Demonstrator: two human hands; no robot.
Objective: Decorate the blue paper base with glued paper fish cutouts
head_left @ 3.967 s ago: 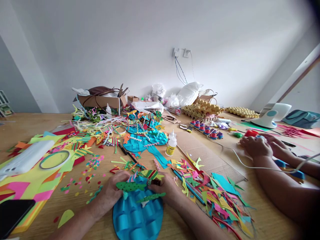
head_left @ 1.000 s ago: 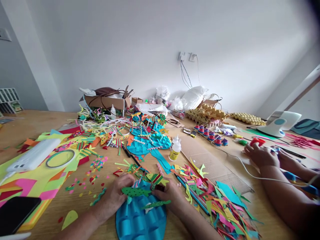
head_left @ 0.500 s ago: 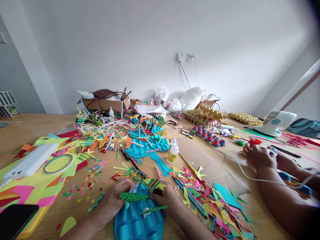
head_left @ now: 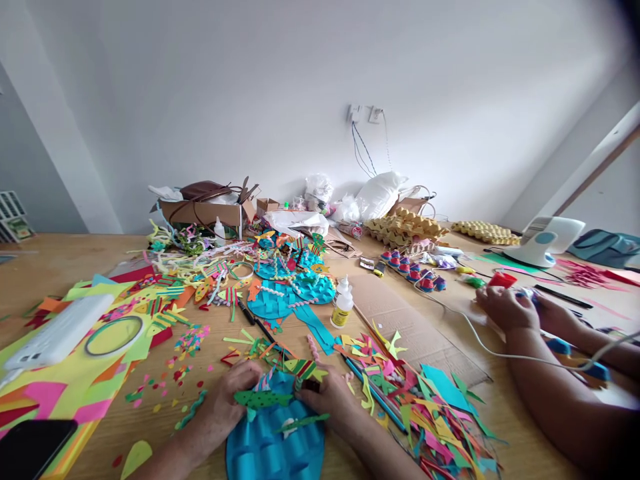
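Holding blue ridged oval paper base (head_left: 273, 443) on wooden surface (head_left: 216, 341), with left hand (head_left: 233, 400) curled at its upper left, right hand (head_left: 333, 400) curled at its upper right, green spotted paper fish (head_left: 263, 399) between.

**Pen uncovered at the table's right side**

Toward the right edge of the table (head_left: 95, 248), the co-worker's farther hand (head_left: 556, 319) has drawn back from where it was four seconds ago. The black pen (head_left: 563, 295), partly hidden then, now shows along much more of its length.

Over the blue base (head_left: 275, 457), the dotted fish (head_left: 263, 399) sits slightly closer to the table's near edge. The green strip (head_left: 306, 423) looks narrower, and more of the white patch (head_left: 289, 424) shows above it.

The head view, turned further left a second ago, has swung back to the right.
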